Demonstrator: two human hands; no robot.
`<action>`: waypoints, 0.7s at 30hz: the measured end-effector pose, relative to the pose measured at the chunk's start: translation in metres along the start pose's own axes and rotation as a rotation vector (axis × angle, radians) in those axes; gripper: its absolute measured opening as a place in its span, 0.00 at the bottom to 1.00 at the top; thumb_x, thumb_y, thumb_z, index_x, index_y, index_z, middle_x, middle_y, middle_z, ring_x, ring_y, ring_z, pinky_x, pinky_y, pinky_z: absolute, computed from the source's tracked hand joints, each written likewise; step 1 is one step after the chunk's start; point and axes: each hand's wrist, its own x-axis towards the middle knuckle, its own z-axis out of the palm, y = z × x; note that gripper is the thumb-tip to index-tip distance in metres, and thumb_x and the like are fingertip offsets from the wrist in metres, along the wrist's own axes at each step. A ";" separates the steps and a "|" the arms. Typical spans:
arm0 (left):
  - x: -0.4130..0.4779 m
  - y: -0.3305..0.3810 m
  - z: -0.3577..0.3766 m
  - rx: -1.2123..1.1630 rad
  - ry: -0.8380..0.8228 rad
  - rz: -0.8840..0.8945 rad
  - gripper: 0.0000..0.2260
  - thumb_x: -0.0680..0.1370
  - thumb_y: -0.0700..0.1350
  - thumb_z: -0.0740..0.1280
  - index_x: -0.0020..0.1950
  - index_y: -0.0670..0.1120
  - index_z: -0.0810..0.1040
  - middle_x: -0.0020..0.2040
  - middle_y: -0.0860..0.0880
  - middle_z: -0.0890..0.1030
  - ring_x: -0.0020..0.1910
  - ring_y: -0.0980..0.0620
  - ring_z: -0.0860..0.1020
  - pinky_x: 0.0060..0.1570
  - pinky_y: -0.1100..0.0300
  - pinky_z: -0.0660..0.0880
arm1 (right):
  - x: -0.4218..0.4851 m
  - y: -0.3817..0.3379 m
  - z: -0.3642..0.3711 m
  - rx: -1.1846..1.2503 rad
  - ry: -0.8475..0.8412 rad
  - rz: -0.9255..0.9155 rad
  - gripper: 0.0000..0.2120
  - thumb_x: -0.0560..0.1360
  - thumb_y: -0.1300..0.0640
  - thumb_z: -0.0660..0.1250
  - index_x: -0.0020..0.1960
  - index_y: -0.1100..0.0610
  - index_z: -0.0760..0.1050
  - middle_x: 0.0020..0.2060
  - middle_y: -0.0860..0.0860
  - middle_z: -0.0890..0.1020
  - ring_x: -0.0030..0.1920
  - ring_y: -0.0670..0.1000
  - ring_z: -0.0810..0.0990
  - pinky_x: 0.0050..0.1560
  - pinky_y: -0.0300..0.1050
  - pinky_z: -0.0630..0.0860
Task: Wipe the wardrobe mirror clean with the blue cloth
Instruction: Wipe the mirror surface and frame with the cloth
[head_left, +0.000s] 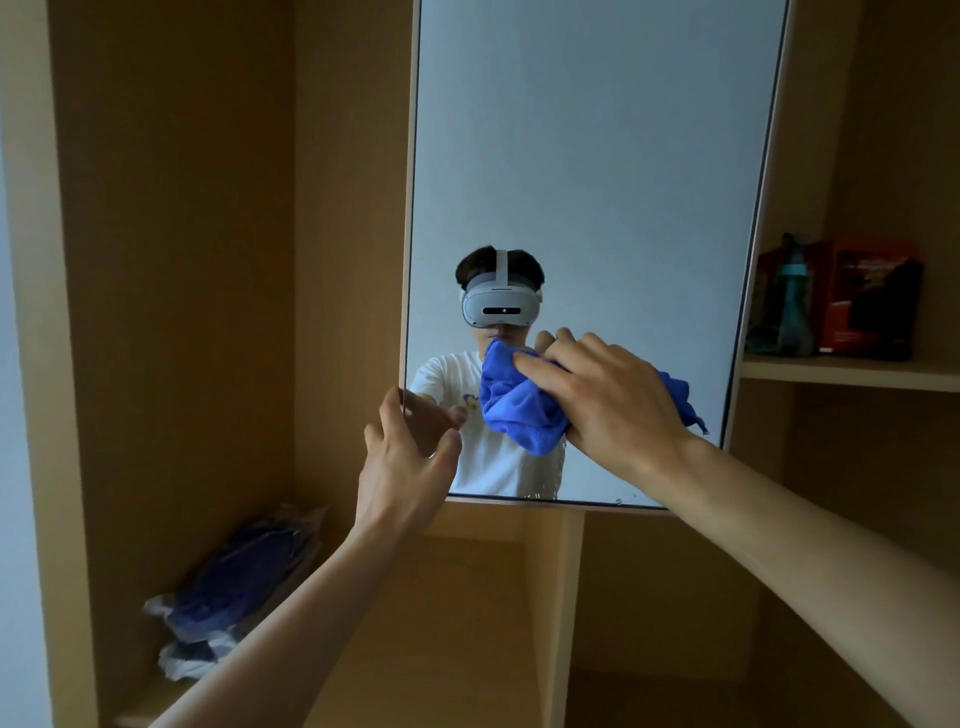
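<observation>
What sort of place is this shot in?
Most likely a home bedroom, at an open light-brown wooden wardrobe: a tall mirror panel is mounted on it, a plastic-wrapped blue fabric bundle lies in the left compartment, and a teal bottle and red box stand on a side shelf.

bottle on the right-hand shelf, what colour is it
Teal bottle, with a lighter turquoise band near the neck; seen in the head view, slightly blurred.

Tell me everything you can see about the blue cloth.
The blue cloth is a soft, fuzzy-looking towel, bright blue, bunched into folds. The right hand grips it, fingers bent over it, and holds it against the lower part of the mirror. Loose ends stick out on both sides of the hand.
</observation>
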 end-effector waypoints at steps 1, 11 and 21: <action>0.000 0.002 0.000 0.010 -0.003 -0.002 0.36 0.79 0.57 0.65 0.81 0.54 0.50 0.73 0.44 0.67 0.64 0.43 0.75 0.53 0.54 0.69 | 0.000 0.002 -0.001 0.000 -0.004 -0.014 0.22 0.73 0.63 0.70 0.66 0.54 0.77 0.48 0.53 0.80 0.46 0.56 0.78 0.40 0.47 0.70; -0.003 0.023 -0.002 0.020 0.014 0.025 0.37 0.79 0.55 0.66 0.82 0.49 0.50 0.73 0.43 0.66 0.69 0.42 0.71 0.63 0.46 0.73 | 0.030 0.070 -0.040 0.012 0.103 0.153 0.20 0.76 0.52 0.69 0.67 0.48 0.75 0.50 0.51 0.80 0.52 0.57 0.78 0.40 0.47 0.72; -0.004 0.038 0.010 0.028 0.096 0.048 0.42 0.79 0.55 0.67 0.83 0.44 0.45 0.76 0.40 0.60 0.74 0.39 0.64 0.70 0.39 0.67 | -0.006 0.061 -0.021 0.074 0.081 0.120 0.18 0.72 0.58 0.74 0.62 0.53 0.79 0.48 0.51 0.81 0.46 0.58 0.78 0.39 0.50 0.76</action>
